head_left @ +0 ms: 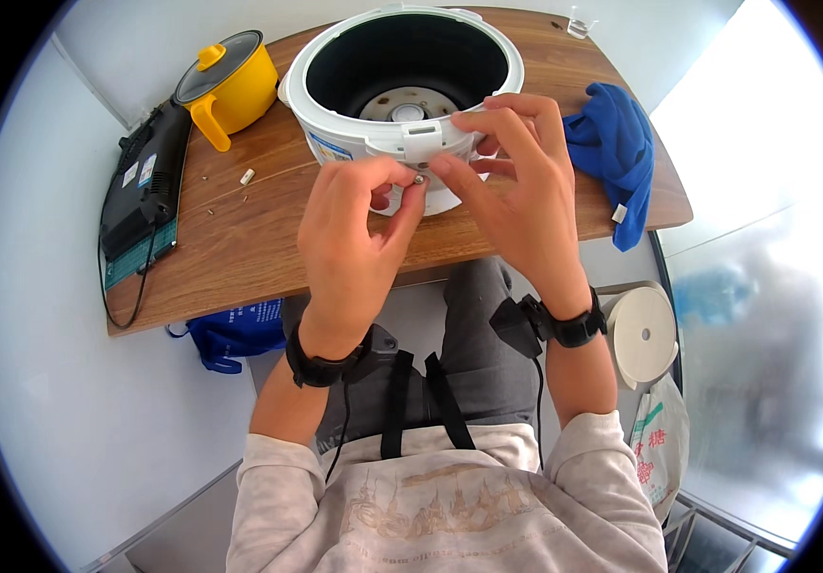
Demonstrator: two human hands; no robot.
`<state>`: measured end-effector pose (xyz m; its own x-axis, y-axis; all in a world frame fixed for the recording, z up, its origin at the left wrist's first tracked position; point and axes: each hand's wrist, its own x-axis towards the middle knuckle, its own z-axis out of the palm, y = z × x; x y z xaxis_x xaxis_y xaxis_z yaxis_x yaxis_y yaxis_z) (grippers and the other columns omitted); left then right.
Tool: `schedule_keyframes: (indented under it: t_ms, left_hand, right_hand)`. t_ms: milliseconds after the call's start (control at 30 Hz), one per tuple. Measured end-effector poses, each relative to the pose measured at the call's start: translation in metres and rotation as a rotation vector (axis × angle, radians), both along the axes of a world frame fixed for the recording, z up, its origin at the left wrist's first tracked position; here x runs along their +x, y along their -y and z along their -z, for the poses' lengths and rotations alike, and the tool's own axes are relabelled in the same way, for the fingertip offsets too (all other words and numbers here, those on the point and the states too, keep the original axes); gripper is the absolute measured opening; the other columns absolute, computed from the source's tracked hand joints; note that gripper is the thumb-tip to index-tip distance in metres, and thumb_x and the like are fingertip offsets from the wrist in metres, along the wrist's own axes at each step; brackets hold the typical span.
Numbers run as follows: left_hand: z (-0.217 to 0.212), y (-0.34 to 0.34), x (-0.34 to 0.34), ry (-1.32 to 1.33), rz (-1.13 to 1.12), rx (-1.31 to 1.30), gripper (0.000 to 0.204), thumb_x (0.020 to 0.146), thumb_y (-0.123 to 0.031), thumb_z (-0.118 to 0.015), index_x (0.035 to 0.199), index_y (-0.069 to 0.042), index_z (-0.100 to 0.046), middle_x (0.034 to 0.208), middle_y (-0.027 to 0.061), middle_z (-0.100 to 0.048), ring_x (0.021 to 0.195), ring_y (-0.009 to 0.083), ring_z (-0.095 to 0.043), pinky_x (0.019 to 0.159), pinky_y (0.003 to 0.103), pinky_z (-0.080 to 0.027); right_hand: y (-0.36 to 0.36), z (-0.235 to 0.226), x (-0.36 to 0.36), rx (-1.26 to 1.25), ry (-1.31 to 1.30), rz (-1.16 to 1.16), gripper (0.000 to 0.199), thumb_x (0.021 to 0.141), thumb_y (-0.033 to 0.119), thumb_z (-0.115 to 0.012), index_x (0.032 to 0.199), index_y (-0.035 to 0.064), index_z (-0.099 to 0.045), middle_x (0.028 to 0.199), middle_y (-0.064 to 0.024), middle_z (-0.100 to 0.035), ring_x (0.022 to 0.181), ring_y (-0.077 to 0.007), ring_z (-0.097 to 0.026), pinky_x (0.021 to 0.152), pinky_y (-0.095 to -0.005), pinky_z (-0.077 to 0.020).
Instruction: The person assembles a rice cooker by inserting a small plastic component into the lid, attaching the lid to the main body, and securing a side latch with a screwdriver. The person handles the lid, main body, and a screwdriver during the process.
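A white rice cooker body without a lid stands at the table's edge in front of me. Inside it shows a dark wall and a round metal plate at the bottom. My left hand pinches a small silvery metal piece between thumb and forefinger, just below the cooker's front latch. Its exact kind is too small to tell. On the latch's right side is my right hand, its forefinger on the rim and its thumb at the latch's lower corner. Its other fingers curl against the cooker's side.
On the wooden table lie a small white part and several tiny bits. A yellow pot, a black corded device and a green mat are left. Right: blue cloth, small clear cup, round white disc.
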<state>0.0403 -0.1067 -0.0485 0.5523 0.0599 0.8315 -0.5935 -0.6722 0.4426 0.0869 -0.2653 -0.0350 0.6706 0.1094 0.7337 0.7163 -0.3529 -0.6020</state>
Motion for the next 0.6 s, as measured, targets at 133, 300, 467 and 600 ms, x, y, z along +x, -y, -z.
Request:
schedule_keyframes:
  t_ms: [133, 300, 467, 600]
  left_hand:
    - [0.001, 0.001, 0.001, 0.060, -0.013, 0.058, 0.035, 0.073, 0.007, -0.082, 0.097, -0.006, -0.060, 0.088, 0.0053, -0.067, 0.074, 0.0201, -0.062, 0.060, 0.028, -0.051]
    - [0.004, -0.001, 0.005, 0.147, -0.002, 0.117, 0.040, 0.071, 0.009, -0.082, 0.099, -0.006, -0.058, 0.090, 0.0065, -0.069, 0.078, 0.0244, -0.063, 0.062, 0.031, -0.053]
    - [0.005, -0.003, 0.005, 0.200, 0.023, 0.169, 0.043, 0.071, 0.011, -0.081, 0.102, -0.005, -0.056, 0.094, 0.0094, -0.070, 0.082, 0.0283, -0.064, 0.067, 0.033, -0.054]
    - [0.005, -0.006, 0.007, 0.254, 0.059, 0.208, 0.043, 0.072, 0.012, -0.080, 0.102, -0.005, -0.054, 0.096, 0.0114, -0.071, 0.083, 0.0293, -0.065, 0.069, 0.033, -0.053]
  right_hand:
    - [-0.003, -0.002, -0.021, 0.043, 0.087, 0.181, 0.029, 0.078, 0.009, -0.083, 0.102, 0.0035, -0.067, 0.111, -0.0118, -0.057, 0.074, -0.0214, -0.064, 0.063, -0.0312, -0.0564]
    - [-0.008, 0.005, -0.036, 0.000, -0.054, 0.020, 0.017, 0.081, 0.005, -0.078, 0.094, 0.0048, -0.067, 0.083, -0.0066, -0.060, 0.062, -0.0169, -0.061, 0.056, -0.0277, -0.0509]
    - [-0.018, 0.007, -0.034, 0.089, -0.129, -0.003, 0.012, 0.082, 0.005, -0.078, 0.090, 0.0044, -0.069, 0.081, -0.0054, -0.063, 0.059, -0.0159, -0.062, 0.055, -0.0268, -0.0501]
    - [-0.020, 0.006, -0.033, 0.142, -0.164, -0.015, 0.010, 0.081, 0.004, -0.078, 0.087, 0.0035, -0.071, 0.081, -0.0062, -0.066, 0.061, -0.0153, -0.065, 0.055, -0.0259, -0.0502]
